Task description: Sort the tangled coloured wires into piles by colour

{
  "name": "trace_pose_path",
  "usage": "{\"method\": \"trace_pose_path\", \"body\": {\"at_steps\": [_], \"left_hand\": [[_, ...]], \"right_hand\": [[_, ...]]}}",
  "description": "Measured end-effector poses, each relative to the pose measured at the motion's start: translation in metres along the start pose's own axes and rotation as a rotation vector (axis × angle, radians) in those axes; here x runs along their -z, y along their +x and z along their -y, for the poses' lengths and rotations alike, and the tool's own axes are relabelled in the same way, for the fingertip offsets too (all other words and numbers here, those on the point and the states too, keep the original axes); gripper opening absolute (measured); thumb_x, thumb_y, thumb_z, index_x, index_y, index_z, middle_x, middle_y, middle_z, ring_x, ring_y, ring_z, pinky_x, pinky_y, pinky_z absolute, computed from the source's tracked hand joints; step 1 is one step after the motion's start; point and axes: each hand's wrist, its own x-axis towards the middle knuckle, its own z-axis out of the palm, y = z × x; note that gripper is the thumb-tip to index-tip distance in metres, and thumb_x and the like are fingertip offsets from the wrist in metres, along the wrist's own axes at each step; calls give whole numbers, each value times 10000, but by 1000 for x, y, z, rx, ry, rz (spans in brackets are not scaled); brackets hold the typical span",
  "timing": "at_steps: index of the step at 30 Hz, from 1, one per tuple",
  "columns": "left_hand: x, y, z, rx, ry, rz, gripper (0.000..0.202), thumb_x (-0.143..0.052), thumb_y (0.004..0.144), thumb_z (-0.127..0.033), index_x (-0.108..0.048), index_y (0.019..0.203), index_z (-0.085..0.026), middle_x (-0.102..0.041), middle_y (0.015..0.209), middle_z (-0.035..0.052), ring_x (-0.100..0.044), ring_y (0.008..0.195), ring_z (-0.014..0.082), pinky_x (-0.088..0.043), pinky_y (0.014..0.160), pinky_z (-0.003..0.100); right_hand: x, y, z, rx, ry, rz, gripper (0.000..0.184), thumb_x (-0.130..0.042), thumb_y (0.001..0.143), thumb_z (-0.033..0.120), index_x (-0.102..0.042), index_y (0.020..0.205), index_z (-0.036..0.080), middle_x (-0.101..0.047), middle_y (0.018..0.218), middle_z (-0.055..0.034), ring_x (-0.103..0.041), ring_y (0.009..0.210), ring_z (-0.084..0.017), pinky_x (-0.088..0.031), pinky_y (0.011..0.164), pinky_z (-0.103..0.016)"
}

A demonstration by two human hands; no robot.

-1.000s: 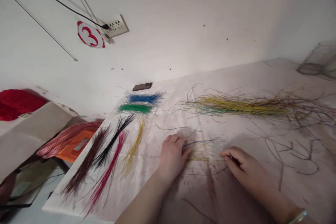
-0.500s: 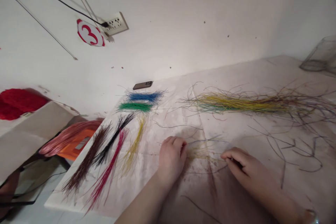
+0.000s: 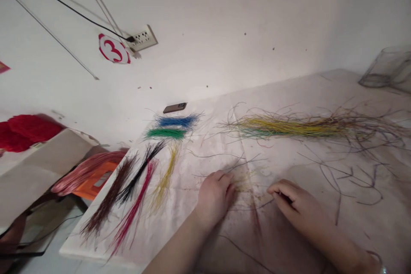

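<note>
My left hand (image 3: 214, 199) is closed over the cloth, with thin yellow wires (image 3: 242, 182) fanning out, blurred, from its fingertips. Across a small gap, my right hand (image 3: 295, 205) pinches thumb against forefinger; whatever lies between them is too small to make out. A thin dark wire (image 3: 253, 209) curves between the two hands, its right end close to my right fingertips. Beyond the hands lies a big mixed bundle of yellow and green wires (image 3: 289, 126). To the left is a small yellow wire bundle (image 3: 166, 180).
Sorted bundles of blue wire (image 3: 178, 120), green wire (image 3: 165, 133), black wire (image 3: 141, 173), red wire (image 3: 136, 205) and brown wire (image 3: 111, 197) lie at the left. A phone (image 3: 175, 108) rests near the wall. Loose dark wires (image 3: 340, 180) and a glass jug (image 3: 382, 72) are at the right.
My left hand has shifted slightly right, nearer my right hand. The yellow wires no longer stretch across to the right fingertips. The camera view has moved a little.
</note>
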Motion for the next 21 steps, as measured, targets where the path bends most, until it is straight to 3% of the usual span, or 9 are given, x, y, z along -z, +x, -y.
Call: {"method": "trace_pose_path", "body": {"at_steps": [4,7,9,12,15,21], "left_hand": [[6,2,-3,-65,-18,-35,186,-503,903,-233,-684,879,-202,-633,770,47,-580,755,200,-466,691,328],[10,3,-2,-95,-52,-92,145,-564,869,-275,-689,882,-202,-638,797,50,-570,777,202,-459,736,348],[11,3,2,-47,-55,-163,157,-550,875,-258,-689,916,-200,-648,849,59,-571,803,202,-457,767,357],[11,4,8,132,12,-221,177,-531,880,-212,-687,962,-196,-653,909,70,-570,851,212,-453,802,369],[10,7,11,264,74,-140,141,-596,836,-218,-693,937,-205,-652,904,68,-569,859,224,-453,793,369],[7,10,14,308,43,-59,65,-608,802,-168,-665,788,-196,-637,816,46,-573,799,205,-435,720,328]], "right_hand": [[0,-1,-1,30,6,-2,208,-388,870,195,-592,896,227,-631,885,-32,-610,827,-175,-460,754,-322],[0,-1,-2,48,-3,2,206,-389,868,191,-591,893,224,-632,876,-34,-613,809,-174,-465,740,-320],[0,-1,-2,50,-8,1,207,-389,867,189,-592,895,223,-634,875,-34,-614,806,-173,-468,730,-317],[0,-1,-1,59,-9,-2,210,-389,865,181,-594,891,222,-638,880,-36,-615,818,-174,-470,735,-318],[1,-2,1,64,-13,-5,207,-392,866,185,-595,887,221,-642,889,-39,-616,828,-178,-471,747,-324],[4,-4,6,56,-22,1,209,-394,867,195,-601,875,219,-647,880,-42,-617,812,-183,-473,736,-328]]}}
